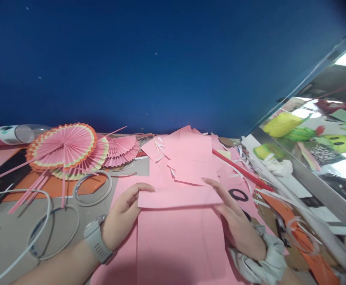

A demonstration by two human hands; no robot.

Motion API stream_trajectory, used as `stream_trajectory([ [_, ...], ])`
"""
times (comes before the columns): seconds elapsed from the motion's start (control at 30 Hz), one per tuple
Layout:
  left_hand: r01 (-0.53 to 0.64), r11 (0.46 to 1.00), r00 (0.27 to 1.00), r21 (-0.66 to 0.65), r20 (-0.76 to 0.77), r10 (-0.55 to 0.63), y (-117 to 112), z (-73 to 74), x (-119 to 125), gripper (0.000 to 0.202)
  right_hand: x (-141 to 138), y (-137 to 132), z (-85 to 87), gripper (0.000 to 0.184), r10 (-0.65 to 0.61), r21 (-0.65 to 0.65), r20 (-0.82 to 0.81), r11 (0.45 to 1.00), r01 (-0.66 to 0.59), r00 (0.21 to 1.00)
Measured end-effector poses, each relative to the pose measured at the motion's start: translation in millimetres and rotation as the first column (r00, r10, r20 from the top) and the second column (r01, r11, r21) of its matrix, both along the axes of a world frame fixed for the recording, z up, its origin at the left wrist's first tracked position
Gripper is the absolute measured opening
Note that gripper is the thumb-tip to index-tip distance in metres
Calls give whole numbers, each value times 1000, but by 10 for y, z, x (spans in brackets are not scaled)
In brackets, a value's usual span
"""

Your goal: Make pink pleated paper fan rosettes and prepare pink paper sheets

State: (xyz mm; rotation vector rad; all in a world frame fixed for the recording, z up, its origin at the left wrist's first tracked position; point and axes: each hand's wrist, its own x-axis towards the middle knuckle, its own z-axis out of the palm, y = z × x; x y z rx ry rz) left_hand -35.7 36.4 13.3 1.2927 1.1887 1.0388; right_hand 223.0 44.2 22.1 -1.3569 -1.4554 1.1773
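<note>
A sheet of pink paper (pixel 180 241) lies in front of me, with its far part folded over into a wide flap (pixel 179 198). At the flap's left end, my left hand (pixel 125 211) closes its thumb and fingers on the paper. My right hand (pixel 238 221) grips the opposite end of the flap, its index finger along the top and its thumb beneath. Under this sheet are more layers of pink paper (pixel 118 253). Just beyond the flap sit loose pink pieces (pixel 195 158).
Pleated paper fans (pixel 69 146) stand at the left near a bottle (pixel 9 134), a dark phone-like slab (pixel 0 182) and a looped white cable (pixel 76 221). A blue partition (pixel 161 67) rises behind. Right are paper scraps, a red strip (pixel 244 170), a black tape ring (pixel 238 194) and orange paper (pixel 306 245).
</note>
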Motion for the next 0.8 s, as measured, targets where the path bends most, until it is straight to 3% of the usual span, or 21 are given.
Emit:
stream_trajectory([
  [0.07, -128, 986, 983, 102, -119, 140, 24, -21, -3, 24, -22, -12, -57, 42, -112, 126, 65, 987, 104, 992],
  [0.17, -278, 930, 932, 242, -168, 322, 22, -49, -1, 39, -42, -59, -86, 29, -224, 371, 188, 918, 142, 956],
  [0.27, -331, 885, 938, 326, 13, 346, -40, -63, 14, 53, -39, -112, -30, 11, -57, 447, 370, 886, -124, 927],
  [0.37, -318, 803, 946, 504, 121, 299, -128, -30, 9, 60, -52, -147, 36, 14, 182, 350, 399, 875, -333, 899],
  [0.43, -200, 737, 968, 646, 12, 252, -183, 24, -9, 59, -78, -159, 46, 23, 358, 243, 274, 872, -424, 893],
  [0.5, 73, 672, 957, 737, -242, 162, -233, 80, -19, 52, -111, -162, 32, 44, 515, 130, -12, 850, -510, 857],
  [0.53, 239, 610, 925, 755, -369, 95, -255, 100, -14, 48, -128, -160, 24, 55, 543, 74, -186, 839, -540, 819],
  [0.63, 513, 462, 824, 723, -566, -30, -305, 111, 53, 35, -170, -145, 30, 64, 420, -93, -538, 832, -546, 731],
  [0.7, 615, 419, 759, 669, -645, -85, -318, 93, 125, 29, -186, -131, 67, 53, 279, -158, -607, 875, -457, 744],
  [0.8, 723, 345, 673, 598, -722, -159, -318, 70, 218, 27, -193, -111, 121, 37, 111, -198, -564, 944, -264, 818],
])
